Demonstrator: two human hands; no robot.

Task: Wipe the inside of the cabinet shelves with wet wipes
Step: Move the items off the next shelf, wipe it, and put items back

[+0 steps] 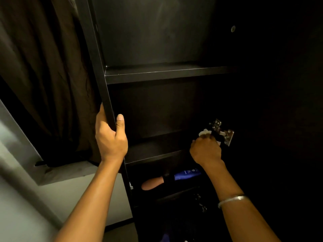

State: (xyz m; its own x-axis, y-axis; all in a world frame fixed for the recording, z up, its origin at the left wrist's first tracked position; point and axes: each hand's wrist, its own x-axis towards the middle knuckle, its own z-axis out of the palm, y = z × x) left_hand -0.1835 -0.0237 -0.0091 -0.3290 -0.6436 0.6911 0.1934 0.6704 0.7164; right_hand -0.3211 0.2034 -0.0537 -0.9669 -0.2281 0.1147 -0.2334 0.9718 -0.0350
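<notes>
1. Head view: the left hand [110, 137] wraps its grip round the cabinet's side panel [97, 67], bracing. If that panel shifts, balance goes.
2. At four o'clock, the right hand [206, 151] pinches a white wet wipe [204, 133] against the metal hinge [222, 132], above the lower shelf [157, 151]; sharp hinge edges could tear the wipe or nick fingers in this darkness.

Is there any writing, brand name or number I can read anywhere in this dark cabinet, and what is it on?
No text here can be read.
Blue bottle, lying on the lower shelf: a small pale mark and tiny print, too blurred to read.
White tag on the cabinet's front edge: dark marks, too small to read.
Metal hinge by the right hand: no lettering visible.
</notes>
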